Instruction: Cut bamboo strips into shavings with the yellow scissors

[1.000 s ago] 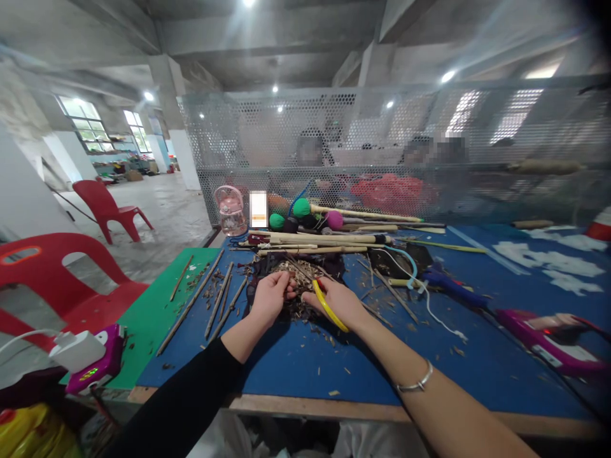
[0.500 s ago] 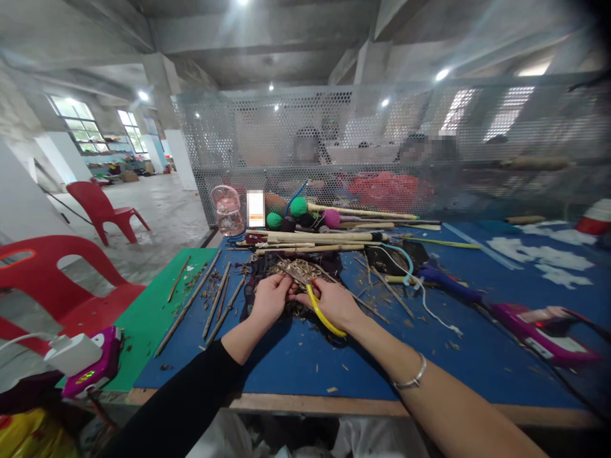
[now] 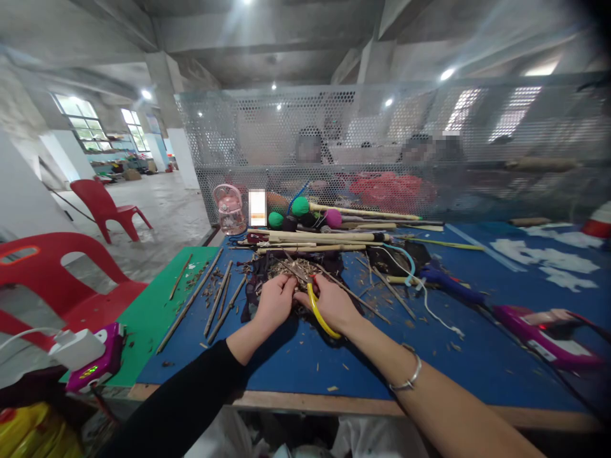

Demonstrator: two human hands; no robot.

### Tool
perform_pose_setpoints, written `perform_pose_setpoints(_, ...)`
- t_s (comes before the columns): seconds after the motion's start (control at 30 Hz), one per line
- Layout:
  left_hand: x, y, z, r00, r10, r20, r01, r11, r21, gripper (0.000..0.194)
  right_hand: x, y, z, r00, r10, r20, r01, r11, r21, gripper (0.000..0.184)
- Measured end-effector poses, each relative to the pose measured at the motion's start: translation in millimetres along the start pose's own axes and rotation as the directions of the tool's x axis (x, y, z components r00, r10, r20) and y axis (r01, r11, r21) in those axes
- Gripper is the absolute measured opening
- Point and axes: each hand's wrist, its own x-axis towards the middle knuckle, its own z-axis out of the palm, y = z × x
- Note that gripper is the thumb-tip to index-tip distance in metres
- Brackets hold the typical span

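Observation:
My right hand is wrapped around a pair of yellow-handled scissors, whose metal blades point forward and left over a heap of chopped woody bits. Close beside the blades, my left hand has its fingers pinched together; whatever lies between them is hidden. The heap rests on a dark cloth. Left of it lie several thin brown sticks, and another long stick slants away on the right.
Pale peeled poles lie across the back of the blue table, near green and magenta yarn balls and a pink bottle. A perforated metal screen stands behind. On the right are a white cord and a purple device.
My hands have drawn slightly apart, the left turning a little with its fingers lower. The scissors remain in my right hand, their blades now showing more clearly. The view has shifted slightly.

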Motion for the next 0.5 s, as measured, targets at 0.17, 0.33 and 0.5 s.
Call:
perform_pose_setpoints(0.17, -2.3, 1.4, -1.0, 0.999, -0.041, -0.019, 0.040, 0.999, -0.005, 0.032, 2.8, 3.3, -1.7, 1.000, 0.021, 0.022, -0.021, 1.000, -0.013, 0.040)
perform_pose_setpoints(0.33, -1.1, 1.3, 0.3, 0.988, -0.153, 0.036, 0.157, 0.977, -0.145, 0.030, 7.7, 10.6, -2.9, 0.993, -0.023, 0.116, 0.016, 0.998, 0.064, 0.046)
perform_pose_setpoints(0.5, 0.5, 0.3, 0.7, 0.980, -0.181, 0.085, 0.197, 0.951, -0.239, 0.031, 7.4, 13.3, -6.8, 0.990, 0.000, 0.140, -0.005, 0.999, 0.035, 0.045)
